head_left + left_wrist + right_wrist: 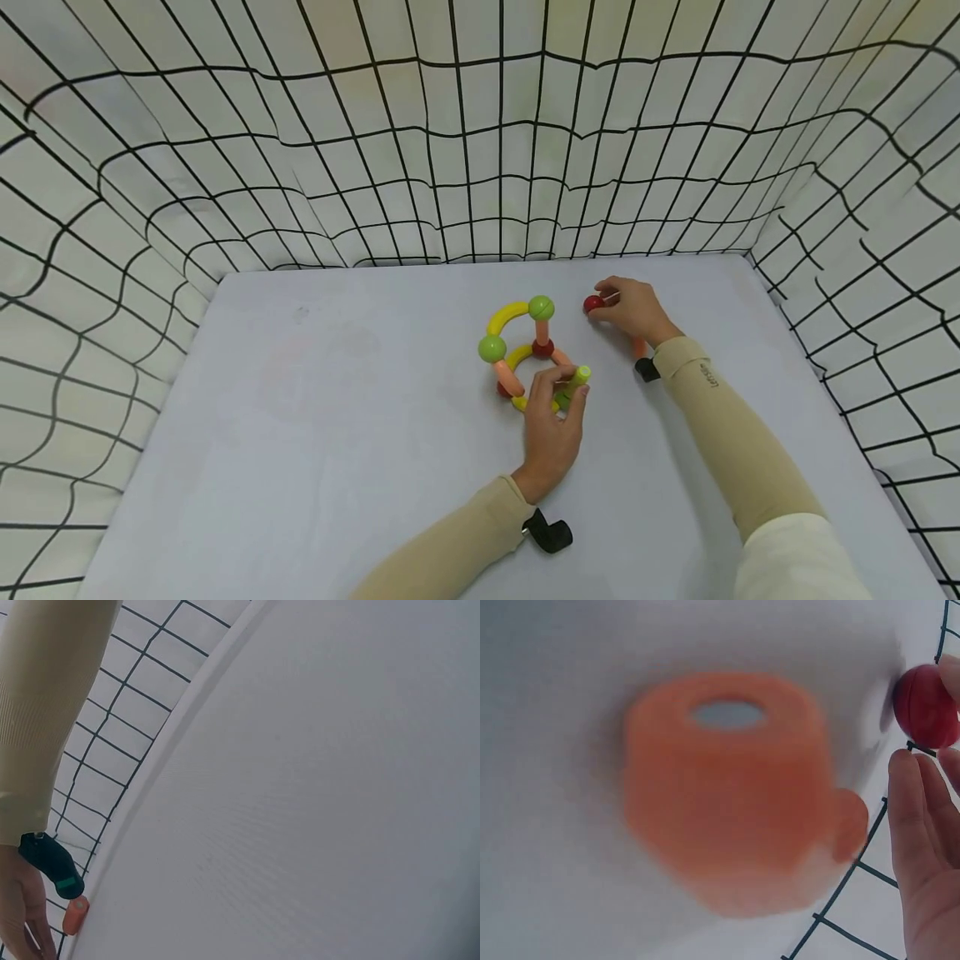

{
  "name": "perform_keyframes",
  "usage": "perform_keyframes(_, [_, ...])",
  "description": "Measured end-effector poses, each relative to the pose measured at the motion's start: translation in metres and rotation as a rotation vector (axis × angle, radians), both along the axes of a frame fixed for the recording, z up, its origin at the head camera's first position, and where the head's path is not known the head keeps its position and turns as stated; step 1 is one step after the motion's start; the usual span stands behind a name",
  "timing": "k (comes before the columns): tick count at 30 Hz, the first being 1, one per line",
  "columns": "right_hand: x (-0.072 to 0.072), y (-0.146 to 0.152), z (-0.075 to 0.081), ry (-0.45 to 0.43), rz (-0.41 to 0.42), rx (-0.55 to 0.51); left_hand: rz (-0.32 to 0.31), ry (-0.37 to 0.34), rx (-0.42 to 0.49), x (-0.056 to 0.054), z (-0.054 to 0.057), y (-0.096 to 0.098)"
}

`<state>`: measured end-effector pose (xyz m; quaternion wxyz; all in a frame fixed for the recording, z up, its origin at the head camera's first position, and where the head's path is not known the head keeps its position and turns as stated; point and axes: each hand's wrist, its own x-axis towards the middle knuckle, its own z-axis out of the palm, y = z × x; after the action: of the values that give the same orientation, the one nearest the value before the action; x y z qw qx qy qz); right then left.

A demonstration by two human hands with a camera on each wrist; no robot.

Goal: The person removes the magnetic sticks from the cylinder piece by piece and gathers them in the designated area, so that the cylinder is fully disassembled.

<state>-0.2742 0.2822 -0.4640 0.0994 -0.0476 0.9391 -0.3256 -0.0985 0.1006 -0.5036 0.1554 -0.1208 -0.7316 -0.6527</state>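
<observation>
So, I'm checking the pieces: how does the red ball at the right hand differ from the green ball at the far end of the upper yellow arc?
The red ball is deep red, the green ball light green. The right hand pinches the red ball; no hand touches the green ball. The green ball joins the yellow arc; the red ball is apart from it. Both are round.

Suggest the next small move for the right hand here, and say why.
Probably carry the red ball to the bare upper end of the yellow-green rod: the right hand holds the ball apart from the structure, the left hand grips near that rod, and two orange rods already meet green balls.
</observation>
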Motion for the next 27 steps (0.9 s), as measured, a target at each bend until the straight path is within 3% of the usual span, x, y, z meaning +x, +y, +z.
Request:
perform_keyframes(7, [0.000, 0.005, 0.004, 0.003, -0.010, -0.009, -0.008, -0.033, 0.001, 0.001, 0.000, 0.001])
perform_keyframes(11, [0.003, 0.006, 0.006, 0.030, -0.005, 0.001, -0.005, -0.017, 0.004, 0.000, -0.001, 0.002])
perform_keyframes(27, [0.038, 0.009, 0.018, 0.085, 0.018, -0.022, 0.011, -0.038, 0.004, -0.003, -0.001, 0.003])
